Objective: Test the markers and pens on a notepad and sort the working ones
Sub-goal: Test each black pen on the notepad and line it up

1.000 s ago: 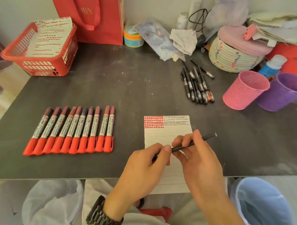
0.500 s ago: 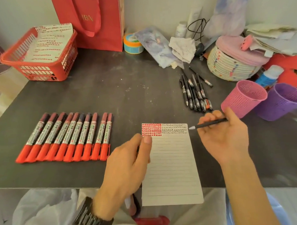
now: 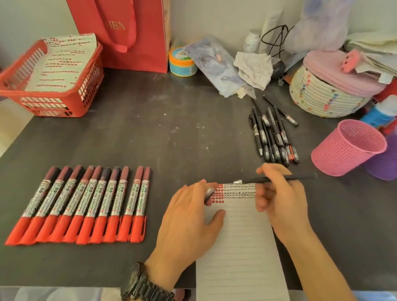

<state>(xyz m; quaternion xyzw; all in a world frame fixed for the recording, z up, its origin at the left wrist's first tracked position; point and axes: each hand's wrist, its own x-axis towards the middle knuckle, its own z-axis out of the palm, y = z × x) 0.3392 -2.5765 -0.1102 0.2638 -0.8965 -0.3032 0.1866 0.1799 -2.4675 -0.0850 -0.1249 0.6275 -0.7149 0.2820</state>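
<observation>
Two hands met over a lined notepad [image 3: 239,251] at the lower centre of the frame, its near end hanging past the edge of the dark table [image 3: 169,133]. The left hand [image 3: 191,221], with a watch [image 3: 144,289] on its wrist, rested on the pad's left edge with its thumb on the paper. Its fingertips pinched what looked like a small dark pen cap [image 3: 209,193]. The right hand [image 3: 280,199] gripped a thin black pen [image 3: 303,177] held nearly level. The pen's silvery tip sat just above the pad's top edge, where rows of red and black test marks filled the first lines. Ten red markers [image 3: 81,205] lay side by side at the left of the frame, touching one another. Further back on the right lay a bundle of black pens [image 3: 274,138], near a pink cup [image 3: 343,157] and a purple cup [image 3: 395,157]. At the upper left stood a red basket [image 3: 54,104] holding marked sheets.
</observation>
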